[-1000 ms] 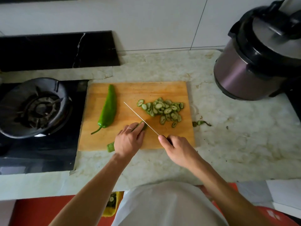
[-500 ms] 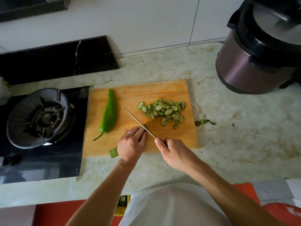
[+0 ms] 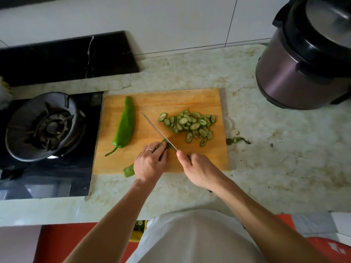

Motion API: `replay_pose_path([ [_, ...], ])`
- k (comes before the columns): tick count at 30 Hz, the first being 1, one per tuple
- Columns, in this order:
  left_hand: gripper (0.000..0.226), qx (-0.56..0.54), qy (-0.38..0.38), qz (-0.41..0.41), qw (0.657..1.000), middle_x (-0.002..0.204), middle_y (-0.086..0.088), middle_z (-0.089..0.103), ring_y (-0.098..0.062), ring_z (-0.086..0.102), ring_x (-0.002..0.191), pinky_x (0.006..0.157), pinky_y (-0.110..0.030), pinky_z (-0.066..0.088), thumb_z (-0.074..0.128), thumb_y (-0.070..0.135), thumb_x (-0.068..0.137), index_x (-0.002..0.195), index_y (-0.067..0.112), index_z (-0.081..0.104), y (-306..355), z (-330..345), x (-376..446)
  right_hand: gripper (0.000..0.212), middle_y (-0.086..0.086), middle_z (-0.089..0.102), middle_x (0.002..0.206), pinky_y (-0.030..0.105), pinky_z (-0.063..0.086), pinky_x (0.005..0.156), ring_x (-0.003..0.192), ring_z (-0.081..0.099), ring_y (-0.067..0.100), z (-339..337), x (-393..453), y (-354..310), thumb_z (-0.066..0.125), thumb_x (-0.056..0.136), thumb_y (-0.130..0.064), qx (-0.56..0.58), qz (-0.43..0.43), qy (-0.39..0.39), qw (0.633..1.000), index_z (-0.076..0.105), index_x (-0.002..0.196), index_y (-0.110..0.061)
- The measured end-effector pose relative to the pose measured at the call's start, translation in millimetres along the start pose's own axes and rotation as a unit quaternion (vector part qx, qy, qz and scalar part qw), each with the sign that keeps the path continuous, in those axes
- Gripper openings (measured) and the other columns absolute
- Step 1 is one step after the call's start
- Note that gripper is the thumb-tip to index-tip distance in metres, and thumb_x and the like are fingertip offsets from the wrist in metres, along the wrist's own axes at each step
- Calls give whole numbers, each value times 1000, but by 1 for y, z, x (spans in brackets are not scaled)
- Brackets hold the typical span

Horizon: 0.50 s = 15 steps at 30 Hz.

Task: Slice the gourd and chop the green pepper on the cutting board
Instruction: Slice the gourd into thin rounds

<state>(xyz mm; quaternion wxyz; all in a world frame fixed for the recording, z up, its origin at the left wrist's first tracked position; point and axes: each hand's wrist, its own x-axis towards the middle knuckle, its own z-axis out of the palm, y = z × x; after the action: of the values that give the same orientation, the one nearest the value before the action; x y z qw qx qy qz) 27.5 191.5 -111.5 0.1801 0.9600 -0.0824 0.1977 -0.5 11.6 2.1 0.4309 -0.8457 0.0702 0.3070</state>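
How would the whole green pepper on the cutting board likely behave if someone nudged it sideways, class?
The green pepper is long, rounded and slightly curved, so it would probably rock or roll a little, not slide flat. Its skin looks glossy, so likely slippery. It appears whole and uncut, so it probably stays fairly stiff.

The board (image 3: pixel 190 99) is orange-tan wood. The pepper (image 3: pixel 125 124) is bright glossy green; the gourd (image 3: pixel 129 170) a duller green, its slices (image 3: pixel 190 124) pale inside with dark rims. The counter (image 3: pixel 275 158) is cream marble with brownish veining. The cooker (image 3: pixel 296 73) is purple-brown with a black lid, the stove (image 3: pixel 43 126) black.
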Motion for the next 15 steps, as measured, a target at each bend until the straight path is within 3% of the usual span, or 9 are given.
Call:
replay_pose_path([
  [4, 23, -5, 8, 12, 1000, 98, 3, 74, -22, 71, 82, 56, -28, 53, 63, 31, 87, 98, 20, 81, 0, 0, 1, 64, 7, 57, 68, 34, 38, 55, 63, 54, 24, -1, 3, 3, 31, 101, -59, 21, 12, 15, 1000, 50, 66, -10],
  [6, 23, -13, 5, 12, 1000, 99, 3, 74, -22, 70, 83, 57, -28, 53, 63, 31, 88, 98, 20, 80, 1, -2, 1, 66, 7, 57, 65, 32, 39, 49, 58, 54, 23, -2, 1, 7, 30, 100, -61, 20, 17, 11, 1000, 51, 68, -7],
  [13, 24, -4, 18, 25, 1000, 98, 6, 75, -20, 70, 82, 54, -27, 52, 61, 32, 90, 99, 20, 80, 1, -3, 2, 66, 11, 61, 71, 34, 41, 63, 67, 58, 26, 6, 10, 2, 29, 102, -57, -6, 13, 32, 999, 56, 72, -4],
  [15, 26, -7, 11, 17, 1000, 97, 7, 75, -20, 70, 83, 54, -28, 52, 59, 33, 90, 100, 22, 80, 1, -4, 1, 52, 11, 59, 75, 36, 41, 69, 80, 60, 34, 8, 10, 0, 29, 105, -49, 0, -3, 31, 1000, 48, 65, -23],
])
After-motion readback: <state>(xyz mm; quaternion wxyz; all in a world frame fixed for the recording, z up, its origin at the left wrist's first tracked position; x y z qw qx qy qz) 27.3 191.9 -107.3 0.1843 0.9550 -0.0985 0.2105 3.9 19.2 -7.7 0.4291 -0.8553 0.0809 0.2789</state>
